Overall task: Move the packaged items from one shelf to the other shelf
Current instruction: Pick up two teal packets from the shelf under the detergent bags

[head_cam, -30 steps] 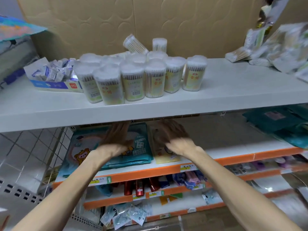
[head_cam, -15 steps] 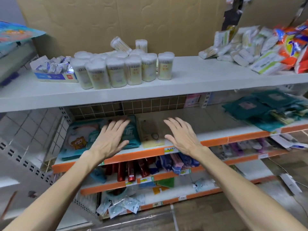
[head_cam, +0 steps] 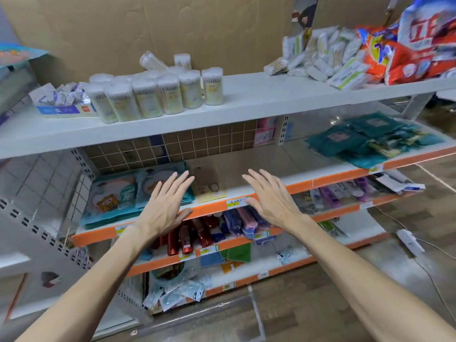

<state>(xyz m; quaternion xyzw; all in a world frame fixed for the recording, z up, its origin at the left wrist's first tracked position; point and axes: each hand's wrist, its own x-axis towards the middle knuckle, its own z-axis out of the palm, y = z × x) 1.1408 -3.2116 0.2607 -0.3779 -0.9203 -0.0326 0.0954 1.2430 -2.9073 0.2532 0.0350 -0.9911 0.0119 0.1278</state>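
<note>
Both hands hover palm-down in front of the second shelf (head_cam: 301, 181), holding nothing. My left hand (head_cam: 165, 206) has straight spread fingers over the front edge, just in front of a stack of teal cartoon-printed flat packs (head_cam: 116, 196). My right hand (head_cam: 269, 196) is spread the same way, to the right of a tan flat pack with a ring (head_cam: 209, 186). A pile of dark green flat packs (head_cam: 357, 141) lies at the right end of the same shelf. The white top shelf (head_cam: 259, 99) carries several clear cotton-swab tubs (head_cam: 153, 95).
On the top shelf sit a box of small wrapped sachets (head_cam: 61, 102) at left and piled swab packs (head_cam: 320, 60) and orange bags (head_cam: 399, 50) at right. Lower shelves hold red bottles (head_cam: 187, 238) and loose packets (head_cam: 172, 292). A power strip (head_cam: 409, 243) lies on the floor.
Both hands have drawn back out from under the top shelf, off the flat packs, and now hover with fingers spread. The view has pulled back and swung right.
</note>
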